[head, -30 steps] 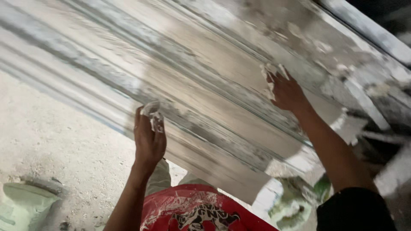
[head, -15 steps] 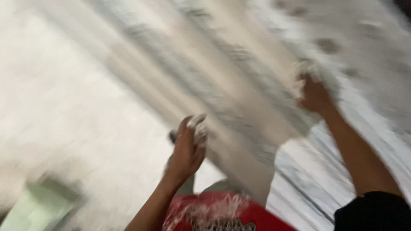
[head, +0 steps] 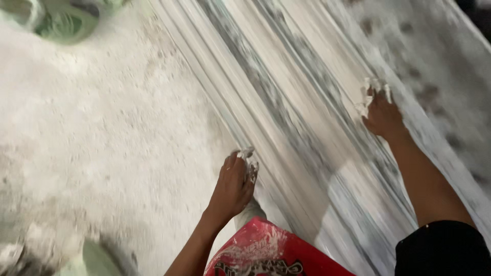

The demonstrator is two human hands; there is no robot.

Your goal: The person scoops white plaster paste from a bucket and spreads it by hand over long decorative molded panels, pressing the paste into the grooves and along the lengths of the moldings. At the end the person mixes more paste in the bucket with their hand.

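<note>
The long ribbed plaster moulding (head: pixel 307 117) now runs steeply from the top of the view down to the lower right; a second ago it lay at a much flatter slant, so the head has swung and both hands sit further along its length. The dusty floor (head: pixel 102 133) fills the left half, where earlier it was only a lower-left corner.

The right hand (head: pixel 381 115) is pressed on the upper ridges of the moulding, fingers spread and caked in white plaster, holding nothing that can be made out. The left hand (head: pixel 234 185) rests against the moulding's lower edge, fingers curled around a small lump of wet white plaster (head: pixel 249 157); it has slid from mid-profile to this edge. That reads as plaster being worked along the profile by hand, with fresh stretches reached as the hands travel.

A pale green basin (head: pixel 66 18) has moved from the lower left to the top left corner; its contents are too blurred to tell. A red plaster-splashed bucket (head: pixel 266 253) stands between the arms; its inside is hidden.
</note>
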